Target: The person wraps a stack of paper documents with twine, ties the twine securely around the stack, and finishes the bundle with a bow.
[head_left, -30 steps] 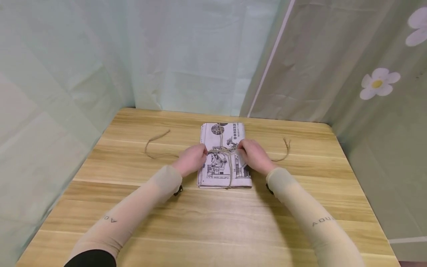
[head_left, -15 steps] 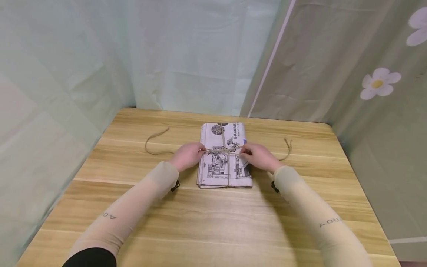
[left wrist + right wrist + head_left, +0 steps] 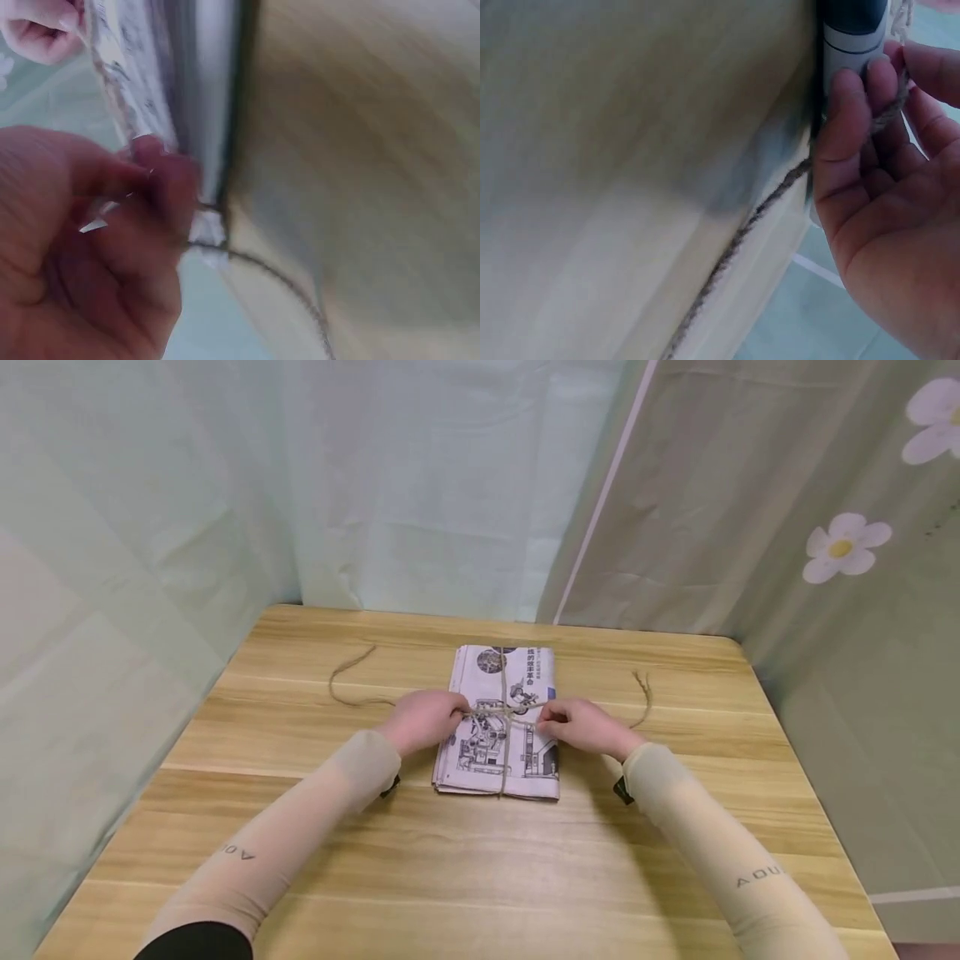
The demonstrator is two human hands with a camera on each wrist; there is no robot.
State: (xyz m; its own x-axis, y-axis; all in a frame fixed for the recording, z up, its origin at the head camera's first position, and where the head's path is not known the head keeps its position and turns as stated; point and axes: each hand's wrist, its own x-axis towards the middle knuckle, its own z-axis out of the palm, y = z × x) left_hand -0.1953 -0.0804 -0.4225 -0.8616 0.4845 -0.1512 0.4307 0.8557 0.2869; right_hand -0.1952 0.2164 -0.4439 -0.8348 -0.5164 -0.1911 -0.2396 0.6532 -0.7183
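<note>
Jute twine (image 3: 504, 713) has already been wrapped lengthwise and crosswise round a folded bundle of newspapers (image 3: 498, 752); the strands cross near the bundle's middle, where a first knot appears to be drawn tight, so the binding is judged nearly done, with only a securing knot or bow and the loose ends left to be dealt with; the bundle is laid flat near the centre of the wooden table (image 3: 480, 860), its printed black-and-white pages uppermost and its edges a little uneven at the near end; the twine is pinched on one side by the left hand (image 3: 424, 720), its fingers curled at the bundle's left edge, and on the other by the right hand (image 3: 581, 725), whose fingers are seen curled round the cord in the right wrist view (image 3: 889, 112); both free ends are trailed outward over the tabletop, well apart; pale green curtains with a flower print (image 3: 843, 547) are hung behind.
</note>
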